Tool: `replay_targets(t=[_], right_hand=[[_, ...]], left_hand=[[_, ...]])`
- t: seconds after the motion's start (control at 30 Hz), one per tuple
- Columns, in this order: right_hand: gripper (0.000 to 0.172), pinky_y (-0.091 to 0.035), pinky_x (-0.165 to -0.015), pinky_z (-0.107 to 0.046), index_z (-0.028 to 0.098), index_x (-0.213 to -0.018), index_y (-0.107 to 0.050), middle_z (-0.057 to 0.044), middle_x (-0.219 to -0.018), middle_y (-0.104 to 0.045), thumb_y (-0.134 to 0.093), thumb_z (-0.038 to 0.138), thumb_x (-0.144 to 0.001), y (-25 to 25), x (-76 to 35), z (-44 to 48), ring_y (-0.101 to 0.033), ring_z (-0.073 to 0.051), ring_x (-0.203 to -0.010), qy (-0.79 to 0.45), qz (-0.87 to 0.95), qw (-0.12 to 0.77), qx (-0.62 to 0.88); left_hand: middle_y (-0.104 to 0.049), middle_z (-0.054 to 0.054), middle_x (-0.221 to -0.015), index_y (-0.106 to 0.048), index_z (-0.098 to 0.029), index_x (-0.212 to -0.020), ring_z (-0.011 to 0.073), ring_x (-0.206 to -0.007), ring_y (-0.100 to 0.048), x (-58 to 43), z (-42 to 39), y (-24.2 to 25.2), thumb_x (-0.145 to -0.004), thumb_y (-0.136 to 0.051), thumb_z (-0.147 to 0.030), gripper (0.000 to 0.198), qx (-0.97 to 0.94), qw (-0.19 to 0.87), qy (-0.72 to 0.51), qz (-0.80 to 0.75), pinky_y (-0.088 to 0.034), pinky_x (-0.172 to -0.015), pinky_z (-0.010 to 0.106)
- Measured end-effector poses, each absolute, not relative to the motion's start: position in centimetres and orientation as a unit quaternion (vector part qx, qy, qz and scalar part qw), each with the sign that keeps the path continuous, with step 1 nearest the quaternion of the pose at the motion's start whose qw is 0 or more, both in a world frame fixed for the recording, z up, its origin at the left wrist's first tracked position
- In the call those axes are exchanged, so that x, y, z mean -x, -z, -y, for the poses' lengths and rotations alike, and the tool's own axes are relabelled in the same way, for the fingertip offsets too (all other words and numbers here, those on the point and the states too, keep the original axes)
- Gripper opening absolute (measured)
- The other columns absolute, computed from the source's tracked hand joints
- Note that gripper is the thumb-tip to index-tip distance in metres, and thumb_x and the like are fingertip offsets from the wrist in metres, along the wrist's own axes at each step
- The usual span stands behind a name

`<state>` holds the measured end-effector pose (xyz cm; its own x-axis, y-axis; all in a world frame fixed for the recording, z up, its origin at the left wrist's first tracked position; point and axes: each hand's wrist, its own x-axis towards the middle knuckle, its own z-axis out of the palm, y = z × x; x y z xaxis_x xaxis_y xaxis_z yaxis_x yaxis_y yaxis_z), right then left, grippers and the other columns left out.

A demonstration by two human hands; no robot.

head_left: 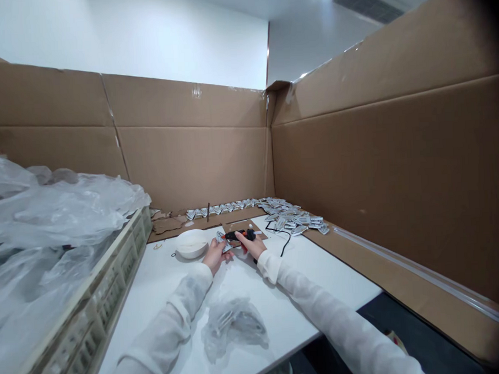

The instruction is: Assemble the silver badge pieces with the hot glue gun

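My right hand (251, 245) is closed round a black glue gun (235, 236) with an orange nozzle and a pale glue stick at its back. The nozzle points left, at a small grey-and-white printed piece (221, 237) pinched in my left hand (216, 254). Whether nozzle and piece touch, I cannot tell. Just left of my left hand stands a white bowl (191, 244). Under the glue gun lies a brown cardboard square (257, 228). A black cord (285, 245) trails over the table to its right.
Small silvery pieces lie in a heap (292, 217) at the back right and in a row (221, 208) along the back. A crumpled clear plastic bag (234, 326) lies in front on the white table (332, 277). A crate (109, 287) heaped with plastic bags stands left. Cardboard walls (190, 156) enclose the table.
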<state>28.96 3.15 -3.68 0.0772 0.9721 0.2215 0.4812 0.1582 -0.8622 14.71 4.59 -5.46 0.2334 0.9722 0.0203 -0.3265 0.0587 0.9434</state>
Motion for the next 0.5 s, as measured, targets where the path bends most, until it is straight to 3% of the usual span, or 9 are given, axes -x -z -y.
replay_targets(t=[0.5], right_hand=[[0.054, -0.039, -0.059, -0.026, 0.020, -0.037, -0.046, -0.001, -0.039, -0.049, -0.043, 0.060, -0.073, 3.74, -28.88, -3.09, -0.051, -0.015, -0.048, -0.255, 0.623, 0.447, 0.590]], left_hand=[[-0.057, 0.003, -0.072, -0.035, -0.017, -0.085, 0.0089, -0.044, -0.054, -14.73, -4.61, 5.54, -0.081, -0.048, -0.018, 0.014, -0.455, 0.637, -0.513, -0.351, -0.034, -0.037, 0.017]])
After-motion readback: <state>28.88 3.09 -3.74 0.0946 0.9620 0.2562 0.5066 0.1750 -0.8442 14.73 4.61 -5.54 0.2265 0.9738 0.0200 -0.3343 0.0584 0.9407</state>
